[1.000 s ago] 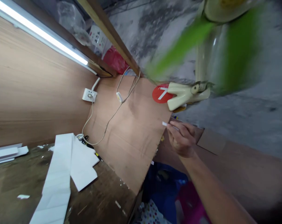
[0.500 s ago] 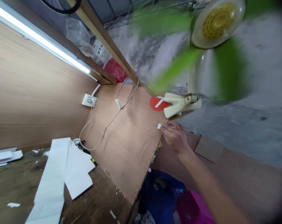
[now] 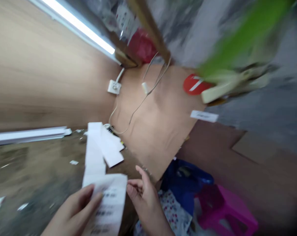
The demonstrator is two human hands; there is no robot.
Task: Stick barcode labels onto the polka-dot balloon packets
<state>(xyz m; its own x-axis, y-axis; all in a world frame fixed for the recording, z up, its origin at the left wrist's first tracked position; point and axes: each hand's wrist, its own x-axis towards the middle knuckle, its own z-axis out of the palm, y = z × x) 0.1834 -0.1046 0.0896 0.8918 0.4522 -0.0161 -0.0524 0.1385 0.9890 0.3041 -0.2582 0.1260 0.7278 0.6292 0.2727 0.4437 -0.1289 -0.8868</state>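
Note:
My left hand [image 3: 76, 209] grips a white sheet of printed labels [image 3: 110, 206], thumb on top of the sheet. Dark lines of print run across it in rows, slightly blurred. Beside the sheet's right edge is my right hand [image 3: 148, 203], its index finger stretched up and apart from the thumb. Whether its fingertips touch the paper I cannot tell. Beyond the hands, a white label strip [image 3: 204, 116] with dark print sits at the right edge of the brown board [image 3: 158, 121]. A folded white paper strip [image 3: 95, 150] lies on the worktop behind the label sheet.
A fan base [image 3: 222, 90] stands at the board's far right, a green blade [image 3: 246, 39] blurred above it. Near it lies a red disc [image 3: 196, 86]. A white cord [image 3: 138, 106] crosses the board. Below the edge are a pink stool [image 3: 234, 209] and something blue [image 3: 177, 183].
My right hand has come back from the board's right edge to the label sheet. A label strip now shows at that edge. My left hand and sheet have come into view.

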